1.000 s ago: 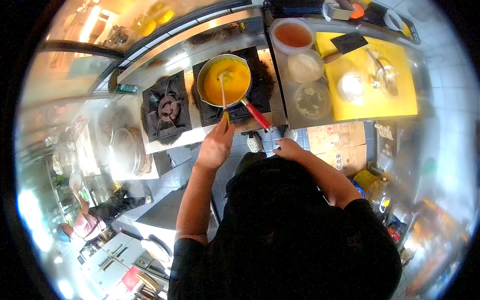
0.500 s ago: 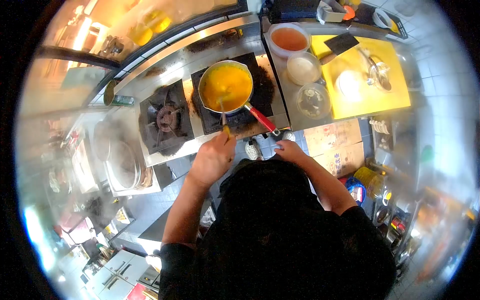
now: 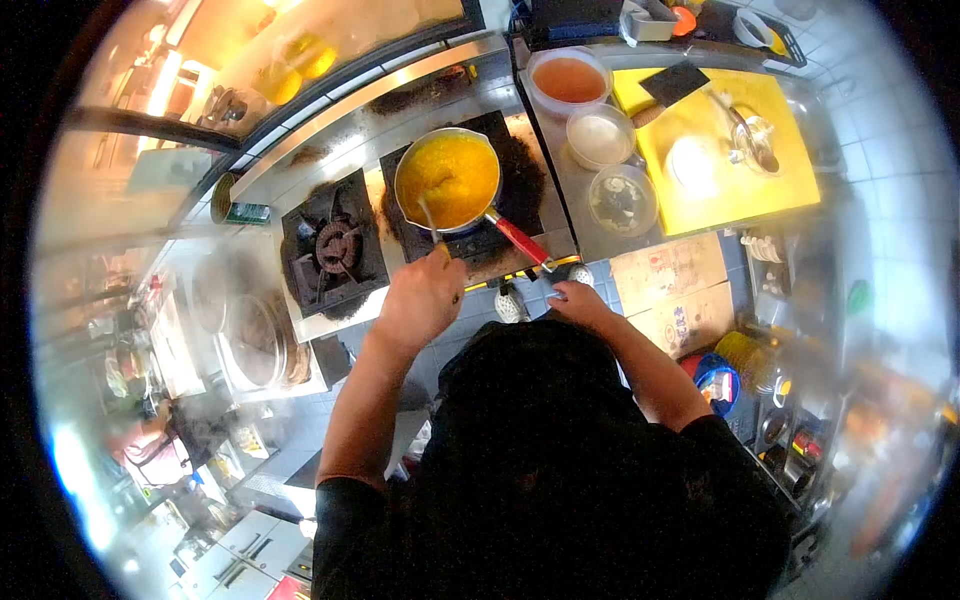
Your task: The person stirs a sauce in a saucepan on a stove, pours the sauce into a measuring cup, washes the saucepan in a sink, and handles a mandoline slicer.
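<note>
A pan (image 3: 398, 182) of thick yellow-orange mixture sits on the right burner. My left hand (image 3: 422, 298) is closed around the handle end of a stirring utensil (image 3: 428, 213), whose lower end dips into the mixture at the pan's left side. The pan's red handle (image 3: 520, 240) slants down to the right. Just below its tip is my right hand (image 3: 583, 303), fingers curled; what they hold, if anything, is too small to tell, and contact with the handle is unclear.
Left of the pan is a bare burner (image 3: 338, 247). Three round containers, one with reddish liquid (image 3: 568, 80), stand beside a yellow board (image 3: 740, 190) bearing a dark-bladed tool (image 3: 674, 84) and a metal utensil. Cardboard (image 3: 680, 320) lies below. Another person (image 3: 158, 455) is at far left.
My left hand has shifted the utensil toward the pan's left side, and the mixture's surface now looks thicker and ridged. My right hand stays near the handle tip. The view has shifted slightly.
</note>
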Action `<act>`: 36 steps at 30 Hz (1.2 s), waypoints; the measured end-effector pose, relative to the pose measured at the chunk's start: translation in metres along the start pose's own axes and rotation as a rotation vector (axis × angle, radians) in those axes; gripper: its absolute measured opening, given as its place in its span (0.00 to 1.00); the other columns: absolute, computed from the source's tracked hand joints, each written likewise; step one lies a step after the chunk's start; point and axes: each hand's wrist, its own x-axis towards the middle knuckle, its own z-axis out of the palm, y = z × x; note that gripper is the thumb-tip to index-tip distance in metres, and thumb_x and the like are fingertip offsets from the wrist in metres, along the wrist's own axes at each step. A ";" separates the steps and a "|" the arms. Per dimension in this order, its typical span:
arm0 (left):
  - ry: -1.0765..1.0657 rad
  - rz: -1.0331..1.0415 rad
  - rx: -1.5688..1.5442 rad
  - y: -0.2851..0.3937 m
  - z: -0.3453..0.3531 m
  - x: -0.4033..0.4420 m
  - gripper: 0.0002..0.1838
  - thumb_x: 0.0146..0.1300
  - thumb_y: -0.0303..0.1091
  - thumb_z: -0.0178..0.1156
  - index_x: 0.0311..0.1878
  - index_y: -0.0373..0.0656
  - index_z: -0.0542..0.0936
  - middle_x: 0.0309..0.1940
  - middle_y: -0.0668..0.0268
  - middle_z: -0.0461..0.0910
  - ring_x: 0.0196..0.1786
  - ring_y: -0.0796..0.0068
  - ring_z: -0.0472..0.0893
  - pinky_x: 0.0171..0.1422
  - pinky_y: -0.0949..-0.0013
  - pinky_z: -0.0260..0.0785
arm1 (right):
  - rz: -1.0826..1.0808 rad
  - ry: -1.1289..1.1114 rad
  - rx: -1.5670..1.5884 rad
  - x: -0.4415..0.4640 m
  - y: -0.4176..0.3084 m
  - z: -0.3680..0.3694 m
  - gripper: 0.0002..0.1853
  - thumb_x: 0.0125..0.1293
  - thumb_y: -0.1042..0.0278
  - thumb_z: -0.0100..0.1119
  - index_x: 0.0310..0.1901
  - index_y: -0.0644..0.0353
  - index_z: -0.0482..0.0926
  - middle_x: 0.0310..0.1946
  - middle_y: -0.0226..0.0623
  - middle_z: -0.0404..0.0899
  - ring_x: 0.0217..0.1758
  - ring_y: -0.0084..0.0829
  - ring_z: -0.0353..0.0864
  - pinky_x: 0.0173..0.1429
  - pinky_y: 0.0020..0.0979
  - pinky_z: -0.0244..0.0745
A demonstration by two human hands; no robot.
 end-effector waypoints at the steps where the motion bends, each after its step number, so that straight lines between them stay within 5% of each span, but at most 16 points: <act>1: 0.098 0.056 -0.045 -0.001 0.000 0.001 0.07 0.57 0.26 0.62 0.40 0.38 0.78 0.35 0.52 0.79 0.37 0.49 0.82 0.41 0.53 0.79 | -0.007 0.001 0.000 -0.002 0.001 0.000 0.26 0.65 0.49 0.66 0.53 0.65 0.82 0.46 0.52 0.86 0.49 0.46 0.87 0.54 0.42 0.81; 3: 0.290 0.165 -0.135 -0.006 -0.001 0.008 0.06 0.56 0.26 0.62 0.36 0.39 0.77 0.33 0.53 0.78 0.36 0.50 0.82 0.40 0.53 0.78 | 0.002 0.006 0.031 -0.004 0.002 -0.001 0.26 0.64 0.49 0.66 0.53 0.64 0.82 0.46 0.52 0.86 0.49 0.46 0.87 0.54 0.42 0.81; 8: 0.020 0.014 -0.009 0.001 -0.002 0.010 0.07 0.59 0.27 0.61 0.39 0.36 0.79 0.35 0.52 0.79 0.38 0.49 0.82 0.41 0.53 0.78 | 0.037 0.010 0.067 -0.009 -0.006 -0.018 0.25 0.65 0.49 0.64 0.52 0.64 0.82 0.45 0.53 0.85 0.49 0.50 0.86 0.55 0.45 0.80; 11: 0.336 0.158 -0.139 -0.009 0.002 0.020 0.04 0.57 0.26 0.61 0.35 0.38 0.77 0.32 0.54 0.77 0.36 0.51 0.82 0.38 0.53 0.77 | 0.031 0.027 0.110 -0.014 -0.006 -0.016 0.25 0.66 0.48 0.59 0.50 0.64 0.82 0.45 0.56 0.84 0.51 0.56 0.83 0.58 0.50 0.77; 16: 0.033 -0.014 -0.005 0.004 -0.005 0.021 0.03 0.58 0.25 0.61 0.33 0.36 0.78 0.30 0.53 0.77 0.36 0.50 0.82 0.39 0.53 0.77 | 0.012 0.069 0.034 0.006 0.020 0.020 0.24 0.63 0.49 0.66 0.48 0.64 0.83 0.40 0.52 0.85 0.44 0.51 0.86 0.48 0.45 0.80; 19: 0.364 0.149 -0.189 -0.004 -0.004 0.028 0.03 0.55 0.24 0.62 0.30 0.39 0.76 0.28 0.55 0.75 0.34 0.51 0.81 0.36 0.53 0.76 | 0.035 -0.020 0.063 0.017 0.007 0.021 0.22 0.64 0.49 0.65 0.44 0.64 0.82 0.37 0.53 0.84 0.44 0.54 0.85 0.48 0.48 0.79; 23: -0.011 -0.020 0.003 -0.008 0.001 0.021 0.11 0.55 0.23 0.65 0.43 0.36 0.83 0.36 0.51 0.81 0.38 0.49 0.83 0.41 0.55 0.79 | 0.014 -0.022 0.000 0.034 -0.002 0.035 0.21 0.64 0.49 0.65 0.43 0.62 0.83 0.38 0.54 0.84 0.44 0.55 0.85 0.48 0.50 0.79; 27: 0.366 0.104 -0.197 -0.016 -0.003 0.024 0.08 0.54 0.25 0.65 0.38 0.40 0.80 0.32 0.55 0.78 0.35 0.50 0.82 0.38 0.54 0.77 | 0.008 -0.033 0.055 0.031 -0.006 0.039 0.22 0.64 0.48 0.65 0.47 0.61 0.83 0.40 0.54 0.85 0.46 0.54 0.85 0.49 0.48 0.80; 31: 0.004 -0.006 0.015 -0.010 -0.006 0.015 0.11 0.55 0.24 0.65 0.43 0.38 0.82 0.38 0.53 0.82 0.37 0.51 0.84 0.41 0.56 0.79 | 0.070 -0.064 0.064 0.026 -0.020 0.015 0.25 0.62 0.47 0.66 0.50 0.61 0.83 0.41 0.52 0.86 0.46 0.51 0.86 0.51 0.46 0.81; 36: 0.285 0.067 -0.054 -0.026 0.005 0.021 0.06 0.54 0.25 0.65 0.36 0.40 0.80 0.30 0.57 0.77 0.32 0.54 0.82 0.36 0.55 0.77 | 0.094 -0.026 0.051 0.016 0.005 0.022 0.26 0.62 0.46 0.65 0.51 0.62 0.84 0.41 0.50 0.87 0.46 0.49 0.87 0.52 0.44 0.81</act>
